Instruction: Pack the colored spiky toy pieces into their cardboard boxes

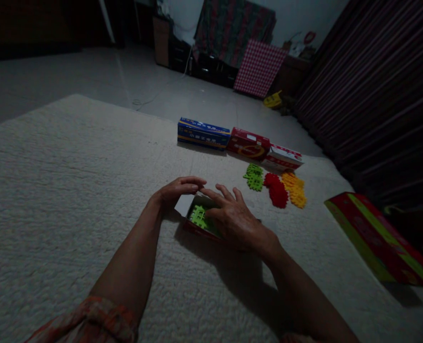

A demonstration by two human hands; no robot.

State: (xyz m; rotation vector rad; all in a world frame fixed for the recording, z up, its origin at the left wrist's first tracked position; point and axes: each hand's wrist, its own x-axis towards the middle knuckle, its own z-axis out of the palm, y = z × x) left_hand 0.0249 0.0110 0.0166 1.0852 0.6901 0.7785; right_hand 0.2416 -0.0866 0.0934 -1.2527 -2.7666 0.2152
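A small open carton (201, 231) lies on the pale quilted mat in front of me. Inside it are green plastic building pieces (198, 216) with notched edges. My left hand (178, 190) is at the carton's far left corner, beside a raised flap, its fingers stretched out to the right. Over the carton is my right hand (234, 216), with spread fingers; its thumb reaches inside, close to the green pieces. The right hand covers the carton's right part, so whether it pinches a piece there is hidden.
Beyond the hands stand a blue box (203, 135), a red box (248, 144) and a red-and-white box (283, 157) in a row. Nearer lie green pieces (254, 177), red pieces (277, 190) and yellow pieces (294, 189). A large red-and-green box (379, 238) is at the right.
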